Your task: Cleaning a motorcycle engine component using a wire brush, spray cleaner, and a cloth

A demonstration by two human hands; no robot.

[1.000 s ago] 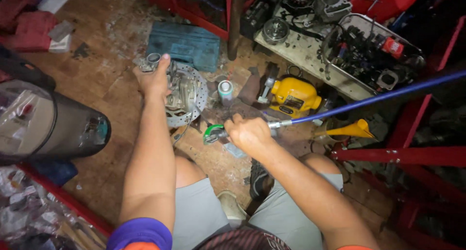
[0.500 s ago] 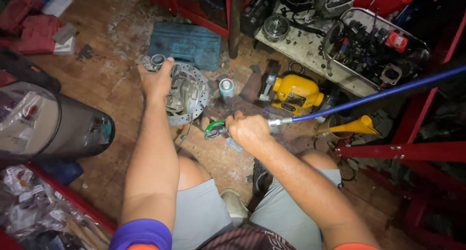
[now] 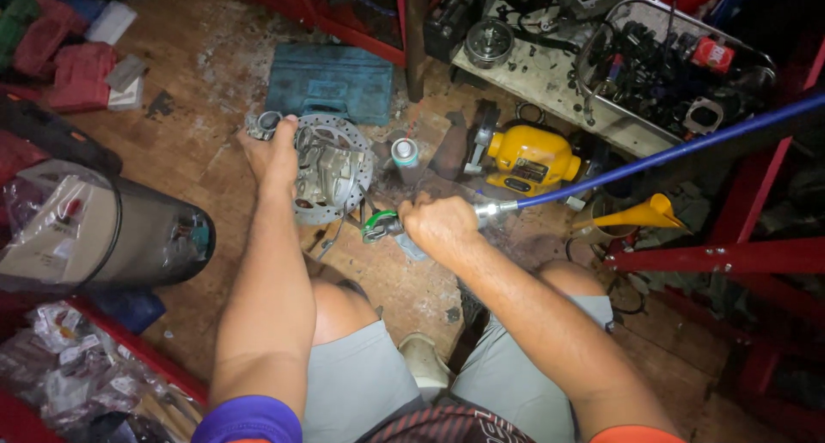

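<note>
Cluttered workshop floor (image 3: 172,151) of worn wood, seen from above a seated person's knees.

Left hand (image 3: 273,155) is closed on the edge of a brake disc assembly (image 3: 333,170) lying on the floor, just in front of a teal tool case (image 3: 331,82). Right hand (image 3: 440,226) is wrapped tight around an air blow gun (image 3: 384,226) with a green-tipped nozzle, fed by a blue hose (image 3: 670,151). A yellow bench grinder (image 3: 528,159) and an orange funnel (image 3: 640,213) sit nearby.
</note>
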